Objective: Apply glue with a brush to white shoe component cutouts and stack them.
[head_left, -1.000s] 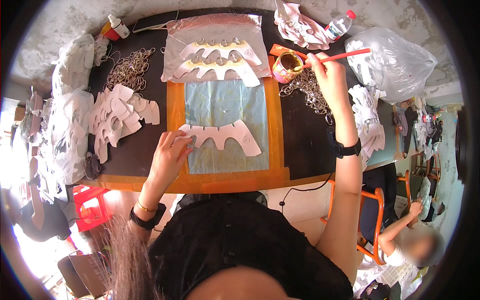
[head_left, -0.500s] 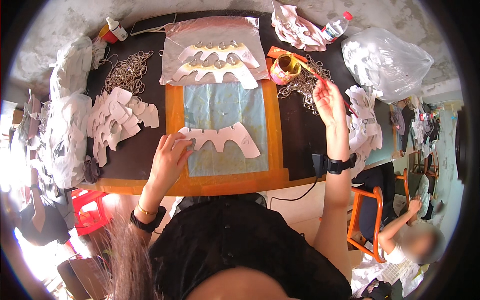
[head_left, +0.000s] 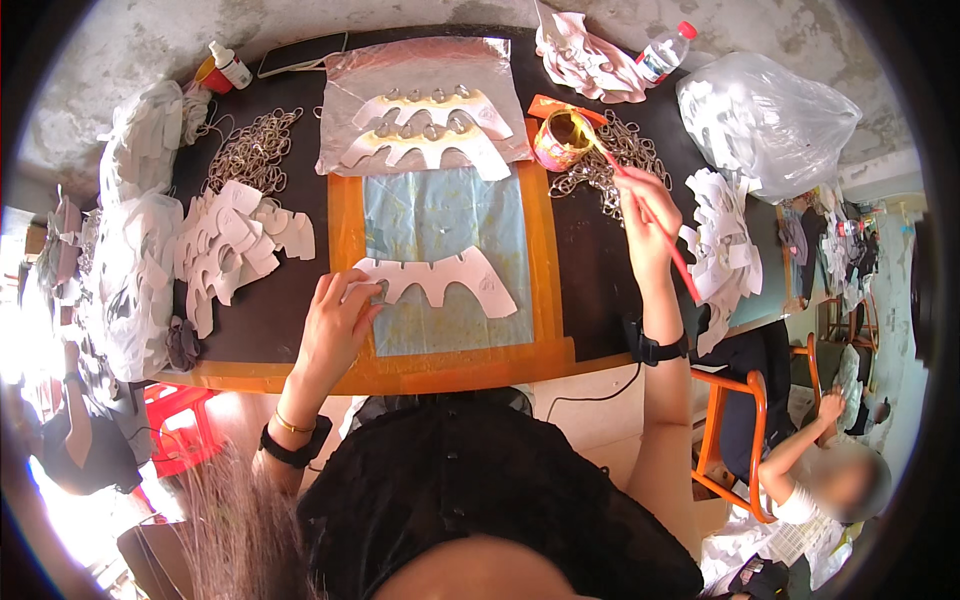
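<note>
My left hand (head_left: 338,315) pinches the left end of a white, scalloped cut-out piece (head_left: 440,276), which lies flat on a pale blue sheet (head_left: 450,215). My right hand (head_left: 650,212) grips a red-handled brush (head_left: 682,268), whose yellow-smeared front end reaches over the rim of a small open pot (head_left: 562,148). Inside that pot is something yellow. Beyond the blue sheet, two similar strips (head_left: 425,150) rest on a silvery sheet (head_left: 340,95), with yellow smears and metal loops along their upper edges.
Metal links are heaped at left (head_left: 258,150) and around the pot. More white cut-outs lie in piles at left (head_left: 232,235) and right (head_left: 722,235). A clear plastic bag (head_left: 770,125) and a red-capped bottle (head_left: 665,52) stand far right. Another person sits at lower right.
My right hand has closed and turned around the brush, bringing its handle upright beside the pot. My left hand stays on the white piece.
</note>
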Demonstrator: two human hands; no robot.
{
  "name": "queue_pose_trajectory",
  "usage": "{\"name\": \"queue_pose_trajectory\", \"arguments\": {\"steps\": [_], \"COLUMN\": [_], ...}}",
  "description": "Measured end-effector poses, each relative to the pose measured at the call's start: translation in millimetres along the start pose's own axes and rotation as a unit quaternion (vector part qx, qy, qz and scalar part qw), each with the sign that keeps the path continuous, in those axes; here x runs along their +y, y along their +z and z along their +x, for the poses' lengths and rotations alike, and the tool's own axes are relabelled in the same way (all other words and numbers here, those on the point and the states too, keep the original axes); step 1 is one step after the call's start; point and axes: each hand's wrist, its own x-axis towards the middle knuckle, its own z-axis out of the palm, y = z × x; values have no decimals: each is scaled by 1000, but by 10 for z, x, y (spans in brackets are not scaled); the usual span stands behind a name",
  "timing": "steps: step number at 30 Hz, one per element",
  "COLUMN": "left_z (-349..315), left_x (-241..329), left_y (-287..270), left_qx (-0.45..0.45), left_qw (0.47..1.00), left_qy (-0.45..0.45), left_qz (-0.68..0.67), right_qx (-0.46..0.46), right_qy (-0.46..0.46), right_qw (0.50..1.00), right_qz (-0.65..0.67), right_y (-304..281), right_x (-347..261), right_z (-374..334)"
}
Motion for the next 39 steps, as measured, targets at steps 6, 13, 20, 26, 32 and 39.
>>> {"name": "queue_pose_trajectory", "arguments": {"steps": [6, 13, 20, 26, 32, 39], "left_z": [-2, -10, -16, -21, 7, -9], "left_x": [-10, -13, -19, -18, -9, -7], "left_y": [17, 7, 16, 36, 38, 44], "left_qx": [6, 9, 13, 21, 16, 20], "left_qw": [1000, 1000, 1000, 1000, 1000, 1000], "left_qy": [6, 8, 9, 17, 13, 9], "left_qz": [-5, -10, -8, -2, -4, -1], "right_qx": [-65, -46, -19, -29, -17, 78], "right_qy": [-77, -79, -147, -202, -260, -237], "right_qw": [986, 986, 971, 958, 938, 949], "right_qz": [-133, -139, -188, -200, -229, -194], "right_y": [26, 76, 54, -42, -175, -318], "right_x": [-60, -126, -174, -241, -419, -574], "right_z": [-46, -9, -10, 69, 376, 746]}}
